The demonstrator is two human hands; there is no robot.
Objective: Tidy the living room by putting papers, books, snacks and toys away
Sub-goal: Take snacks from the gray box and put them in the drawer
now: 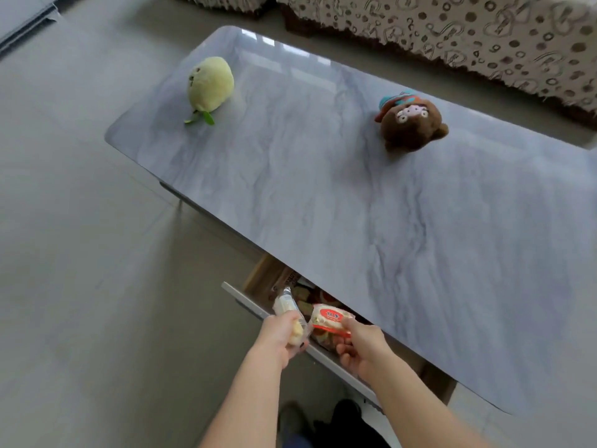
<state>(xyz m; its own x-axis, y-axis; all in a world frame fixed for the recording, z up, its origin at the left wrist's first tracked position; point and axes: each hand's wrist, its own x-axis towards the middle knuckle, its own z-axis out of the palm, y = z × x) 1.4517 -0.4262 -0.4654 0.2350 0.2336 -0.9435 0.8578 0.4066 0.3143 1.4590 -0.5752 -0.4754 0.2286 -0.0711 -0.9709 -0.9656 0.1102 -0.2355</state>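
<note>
Two hands each grasp a wrapped snack, left hand (284, 331) a clear-wrapped yellow bun (290, 318), right hand (358, 344) a red-and-white packet (331, 320), over the open wooden drawer (258, 279); a green pear plush (210, 84) and brown bear plush (410, 124) remain on the grey marble desk (323, 189).

glossy marble-look table (323, 189), plush toys (410, 122)
</note>
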